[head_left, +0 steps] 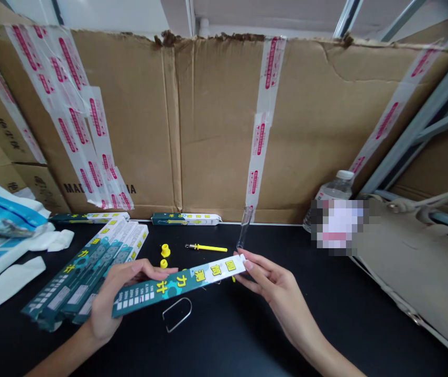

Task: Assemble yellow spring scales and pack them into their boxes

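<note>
A long slim carton (192, 280), teal and white with yellow lettering, is held slanting above the black table. My left hand (119, 293) is closed around its left end. At the white right end, the fingers of my right hand (266, 277) pinch the edge. Just beyond that end stands a clear tube (244, 230), its lower part hidden. Behind the carton lie a yellow rod with a metal spring tip (208, 248), a yellow flanged cap (165, 250) and a smaller yellow cap (163, 264). A bent wire loop (177, 314) rests in front of it.
Several similar cartons (78, 277) lie side by side at left, and another carton (186, 219) sits against the cardboard wall (216, 131). White and blue plastic packaging (7, 220) is far left. A clear bottle (336, 186) and a beige bag (416, 262) are at right.
</note>
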`<state>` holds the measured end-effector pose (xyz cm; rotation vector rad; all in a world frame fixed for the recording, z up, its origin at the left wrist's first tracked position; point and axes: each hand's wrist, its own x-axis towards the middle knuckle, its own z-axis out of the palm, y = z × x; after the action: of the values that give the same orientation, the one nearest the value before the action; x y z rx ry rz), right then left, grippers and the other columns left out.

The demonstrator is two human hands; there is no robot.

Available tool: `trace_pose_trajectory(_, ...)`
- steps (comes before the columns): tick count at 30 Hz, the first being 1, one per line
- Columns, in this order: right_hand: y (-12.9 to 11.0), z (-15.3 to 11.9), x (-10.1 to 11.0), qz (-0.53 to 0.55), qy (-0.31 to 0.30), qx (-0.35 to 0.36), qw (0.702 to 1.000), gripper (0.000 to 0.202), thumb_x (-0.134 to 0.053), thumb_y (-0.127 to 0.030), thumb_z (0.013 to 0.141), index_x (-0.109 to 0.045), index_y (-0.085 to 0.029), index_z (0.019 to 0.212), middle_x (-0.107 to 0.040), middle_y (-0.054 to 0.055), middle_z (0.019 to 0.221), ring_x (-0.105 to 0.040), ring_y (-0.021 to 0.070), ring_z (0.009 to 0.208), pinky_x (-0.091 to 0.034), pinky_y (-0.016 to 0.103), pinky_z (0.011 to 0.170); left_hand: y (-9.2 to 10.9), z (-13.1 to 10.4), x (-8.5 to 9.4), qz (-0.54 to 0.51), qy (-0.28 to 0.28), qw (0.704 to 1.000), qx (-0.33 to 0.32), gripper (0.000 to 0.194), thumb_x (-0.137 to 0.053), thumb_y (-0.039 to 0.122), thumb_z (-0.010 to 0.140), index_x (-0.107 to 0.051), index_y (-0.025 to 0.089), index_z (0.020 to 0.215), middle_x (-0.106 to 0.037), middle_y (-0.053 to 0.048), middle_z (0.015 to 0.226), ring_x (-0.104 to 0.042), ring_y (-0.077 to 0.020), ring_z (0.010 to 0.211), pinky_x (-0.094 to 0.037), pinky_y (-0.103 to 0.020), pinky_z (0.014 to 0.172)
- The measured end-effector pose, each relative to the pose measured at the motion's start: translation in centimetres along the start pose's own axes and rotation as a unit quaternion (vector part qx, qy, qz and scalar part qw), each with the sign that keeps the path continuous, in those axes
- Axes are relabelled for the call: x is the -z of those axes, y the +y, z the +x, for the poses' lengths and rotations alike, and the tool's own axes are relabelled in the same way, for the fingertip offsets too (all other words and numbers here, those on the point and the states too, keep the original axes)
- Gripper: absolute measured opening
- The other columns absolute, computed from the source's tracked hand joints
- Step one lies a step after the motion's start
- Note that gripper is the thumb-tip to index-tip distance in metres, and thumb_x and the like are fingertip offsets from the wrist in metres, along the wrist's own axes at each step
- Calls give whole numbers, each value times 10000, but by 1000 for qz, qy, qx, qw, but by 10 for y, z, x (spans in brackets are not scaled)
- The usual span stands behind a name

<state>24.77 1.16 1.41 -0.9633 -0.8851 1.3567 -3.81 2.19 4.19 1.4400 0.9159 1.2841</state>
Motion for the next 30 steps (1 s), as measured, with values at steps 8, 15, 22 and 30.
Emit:
trace_pose_trajectory(8,0,0,1,-20,-8,-28,999,438,-822,-462,735,-772,-216,1094,-773,65,1054,-711,266,1009,-532,444,1003,9,-11,-7,123,-47,991,-27,423,-486,445,918,-815,236,753,-805,-76,971,-738,-322,958,-513,-379,897)
trace_pose_trajectory(15,0,-6,-8,-52,-8,1,999,499,-769,-526,769,-744,-208,1152,-756,57,1091,-687,268,1038,-502,444,1023,6,-16,-11,145,-52,984,-91,399,-470,395,945,-817,250,809,-803,-63,985,-746,-307,948,-527,-386,893)
trace_pose_trajectory(22,2,-13,-17,-99,-2,50,994,526,-745,-517,794,-673,-159,1173,-783,83,1004,-693,302,1032,-505,449,975,11,-21,-14,155,-44,980,-117,392,-467,397,936,-816,256,829,-802,-68,988,-736,-319,953,-520,-423,915)
trace_pose_trajectory(30,10,-30,-23,-134,2,100,986,567,-757,-407,803,-504,-257,1288,-773,49,1086,-704,283,1066,-550,424,938,54,-30,-20,197,-54,978,47,376,-636,473,841,-721,245,1128,-769,-36,833,-653,-183,542,-545,-226,501)
